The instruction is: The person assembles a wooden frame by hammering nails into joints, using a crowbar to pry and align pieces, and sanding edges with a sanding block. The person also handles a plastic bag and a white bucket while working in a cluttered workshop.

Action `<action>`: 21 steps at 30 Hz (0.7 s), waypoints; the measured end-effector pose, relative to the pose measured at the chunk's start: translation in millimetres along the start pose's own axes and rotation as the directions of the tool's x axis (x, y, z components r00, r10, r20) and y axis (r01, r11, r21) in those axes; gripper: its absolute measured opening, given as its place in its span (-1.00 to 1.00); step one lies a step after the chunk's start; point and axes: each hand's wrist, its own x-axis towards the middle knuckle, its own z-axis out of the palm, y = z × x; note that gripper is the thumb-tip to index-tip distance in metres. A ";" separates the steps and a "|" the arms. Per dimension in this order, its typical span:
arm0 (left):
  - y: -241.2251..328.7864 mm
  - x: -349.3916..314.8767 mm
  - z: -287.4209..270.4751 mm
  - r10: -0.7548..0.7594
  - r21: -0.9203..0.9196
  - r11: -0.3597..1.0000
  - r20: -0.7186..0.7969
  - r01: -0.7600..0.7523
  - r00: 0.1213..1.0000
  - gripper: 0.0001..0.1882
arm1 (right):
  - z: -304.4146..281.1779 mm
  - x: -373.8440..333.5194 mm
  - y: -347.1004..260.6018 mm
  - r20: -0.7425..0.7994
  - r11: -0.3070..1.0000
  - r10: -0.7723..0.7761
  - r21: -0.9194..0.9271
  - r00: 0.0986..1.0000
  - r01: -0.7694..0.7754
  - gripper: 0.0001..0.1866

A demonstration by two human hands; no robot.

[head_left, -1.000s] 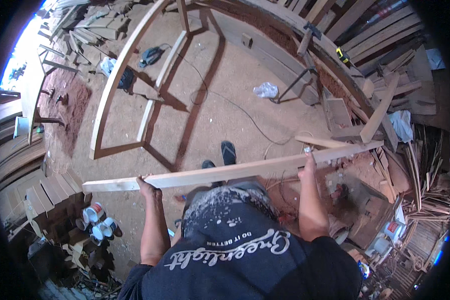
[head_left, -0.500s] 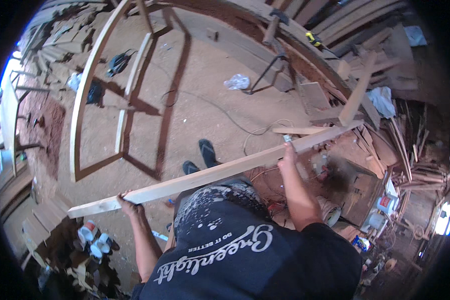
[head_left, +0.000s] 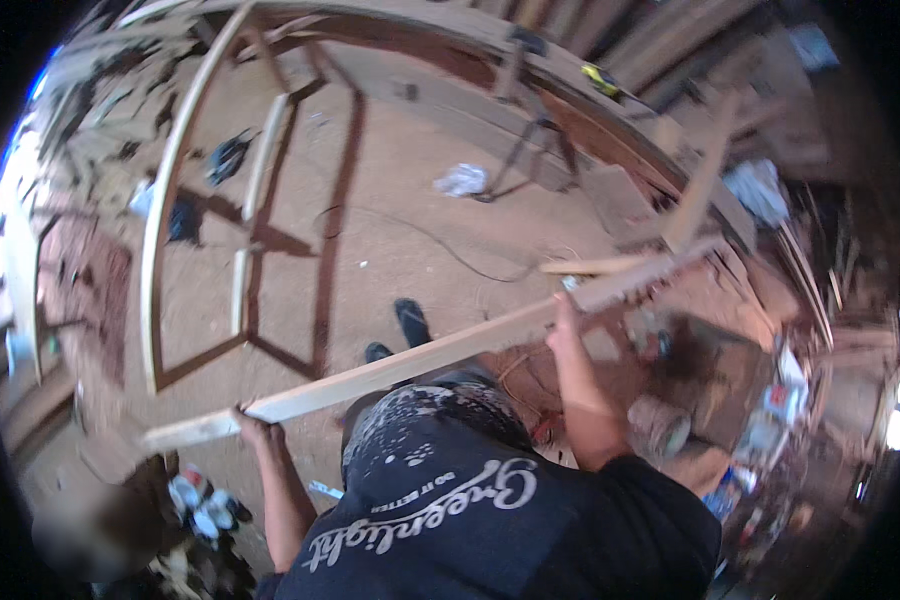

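A long pale wooden plank (head_left: pixel 410 362) stretches across in front of me, held in both hands, its right end higher in the picture than its left. Near its left end my left hand (head_left: pixel 257 425) is closed around the edge. Farther along, toward the right end, my right hand (head_left: pixel 564 328) grips it too; the fingers there are partly hidden and blurred. Beyond the plank stands a wooden frame (head_left: pixel 160 235) of pale lengths of timber, resting at the left.
A clear plastic bag (head_left: pixel 460 180) and a dark cable (head_left: pixel 440 245) lie on the sandy floor. Timber is stacked at the far right, with a yellow tool (head_left: pixel 600 80) on a beam. White cups (head_left: pixel 205 505) sit at lower left, a white bucket (head_left: pixel 787 400) at right.
The view has shifted and blurred slightly. Both hands keep their hold on the plank, which stays nearly in the same place.
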 end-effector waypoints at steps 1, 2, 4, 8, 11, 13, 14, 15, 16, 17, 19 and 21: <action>-4.9 -14.8 26.3 -0.040 0.014 0.999 -0.070 0.042 0.997 -0.64 | -26.2 24.4 9.3 0.198 0.995 -0.035 0.097 0.980 0.016 -0.36; -4.0 -17.7 35.2 -0.064 -0.078 0.995 -0.003 0.064 0.998 -0.61 | -42.7 46.8 23.1 0.424 0.985 -0.062 0.173 0.903 -0.013 -0.34; 4.7 -13.8 32.0 -0.009 -0.077 0.997 -0.020 0.007 1.000 -0.62 | -30.9 8.6 9.4 0.383 0.995 0.079 0.024 0.920 -0.095 -0.24; 12.7 -31.5 72.5 0.035 -0.151 0.987 -0.170 -0.061 0.985 -0.69 | 22.8 -98.0 -6.1 0.263 0.490 -0.720 -0.464 0.642 0.738 -0.20; 17.0 -27.7 63.7 0.015 -0.074 0.997 -0.178 -0.029 0.984 -0.72 | 89.2 -126.5 29.7 0.889 0.329 -0.392 -0.106 0.238 0.939 -0.19; 19.4 -25.1 55.3 -0.002 -0.090 0.996 -0.161 -0.013 0.987 -0.67 | 138.7 -248.7 38.8 0.991 0.236 0.125 -0.082 0.054 0.968 -0.16; 19.4 -27.1 51.5 0.003 -0.103 0.994 -0.151 -0.018 0.989 -0.65 | 154.7 -300.1 46.1 0.948 0.072 0.315 0.026 -0.047 0.997 -0.14; 23.7 -29.6 53.8 -0.014 -0.058 0.998 -0.148 0.005 0.989 -0.63 | 169.1 -325.4 66.5 0.918 0.038 0.366 0.152 -0.155 0.988 -0.10; 31.0 -31.3 57.2 -0.031 -0.007 1.000 -0.139 0.030 0.990 -0.61 | 183.5 -347.3 86.3 0.875 0.012 0.413 0.271 -0.251 0.963 -0.06; 32.8 -28.5 50.8 -0.026 0.015 1.000 -0.102 0.028 0.994 -0.58 | 197.7 -371.2 107.9 0.837 0.022 0.467 0.310 -0.284 0.950 -0.04; 48.1 -38.4 58.5 -0.094 0.018 0.995 -0.083 0.095 0.992 -0.40 | 225.9 -406.9 147.5 0.774 0.032 0.553 0.352 -0.310 0.935 0.01; 59.3 -37.1 58.9 -0.169 0.050 0.984 -0.017 0.169 0.986 -0.23 | 257.3 -425.1 185.3 0.759 0.051 0.570 0.349 -0.314 0.936 0.02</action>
